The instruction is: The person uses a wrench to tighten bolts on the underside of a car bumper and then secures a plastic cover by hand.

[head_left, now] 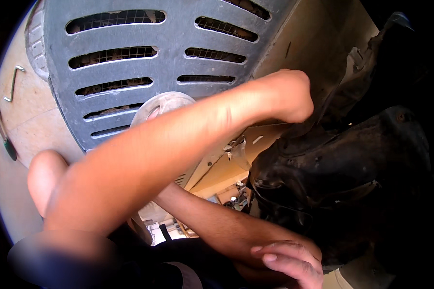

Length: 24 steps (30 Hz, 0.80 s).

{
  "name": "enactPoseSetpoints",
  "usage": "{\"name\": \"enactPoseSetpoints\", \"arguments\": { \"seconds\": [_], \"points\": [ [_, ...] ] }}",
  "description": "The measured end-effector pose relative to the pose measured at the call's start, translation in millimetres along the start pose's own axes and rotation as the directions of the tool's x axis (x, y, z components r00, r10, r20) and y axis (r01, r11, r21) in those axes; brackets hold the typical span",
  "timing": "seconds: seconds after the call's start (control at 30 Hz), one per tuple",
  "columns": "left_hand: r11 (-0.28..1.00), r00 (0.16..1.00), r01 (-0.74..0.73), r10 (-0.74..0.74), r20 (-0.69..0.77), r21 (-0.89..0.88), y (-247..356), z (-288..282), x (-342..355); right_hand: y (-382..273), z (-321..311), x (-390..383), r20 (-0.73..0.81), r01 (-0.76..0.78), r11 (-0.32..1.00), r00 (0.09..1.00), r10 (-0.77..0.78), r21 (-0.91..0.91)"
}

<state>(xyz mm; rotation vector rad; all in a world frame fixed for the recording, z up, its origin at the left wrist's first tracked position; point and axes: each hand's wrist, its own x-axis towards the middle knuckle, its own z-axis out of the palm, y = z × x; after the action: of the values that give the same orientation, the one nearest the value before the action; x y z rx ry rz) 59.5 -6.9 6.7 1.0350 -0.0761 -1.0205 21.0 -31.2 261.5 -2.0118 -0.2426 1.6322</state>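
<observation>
From the lower left my left arm reaches across the view to my left hand (291, 96), bent at the wrist and closed in a fist. Its fingers are turned away, so anything inside them is hidden. It is over the edge of a brown casing (318, 33), near a large black, dirt-streaked object (342, 164). My right hand (294, 265) is low on the right, fingers loosely stretched and apart, with nothing visible in it. Next to it is a bare limb (226, 216), seemingly my bent leg. Behind my left forearm lies a grey slotted panel (173, 36) with wire mesh behind its slots.
On the tiled floor at left lie a ratchet wrench (4, 137) with a green handle and a bent metal rod (13, 84). A pale rounded piece (171, 98) is partly covered by my forearm. Bare skin, perhaps a knee (46, 173), shows at left.
</observation>
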Motion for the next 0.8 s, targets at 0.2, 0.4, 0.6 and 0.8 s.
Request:
{"name": "enactPoseSetpoints", "arguments": {
  "seconds": [0.2, 0.4, 0.6, 0.8],
  "points": [
    [0.979, 0.97, -0.195, 0.202, -0.136, 0.061, -14, 23, -9, -2, -1, 2, 0.013, -0.047, 0.999, 0.999, 0.046, 0.016],
    [0.825, 0.745, -0.427, 0.552, -0.374, 0.37, -41, 45, -17, 2, 1, -6, -0.019, -0.077, 0.995, 0.997, 0.079, 0.066],
    [0.778, 0.619, -0.47, 0.627, -0.473, 0.417, -46, 55, -14, 6, 2, -8, -0.029, -0.085, 0.993, 0.996, 0.088, 0.086],
    [0.94, 0.963, 0.265, -0.248, 0.102, -0.216, 5, -4, 4, 1, -7, 4, -0.002, 0.014, 0.999, 1.0, -0.014, 0.034]
  ]
}}
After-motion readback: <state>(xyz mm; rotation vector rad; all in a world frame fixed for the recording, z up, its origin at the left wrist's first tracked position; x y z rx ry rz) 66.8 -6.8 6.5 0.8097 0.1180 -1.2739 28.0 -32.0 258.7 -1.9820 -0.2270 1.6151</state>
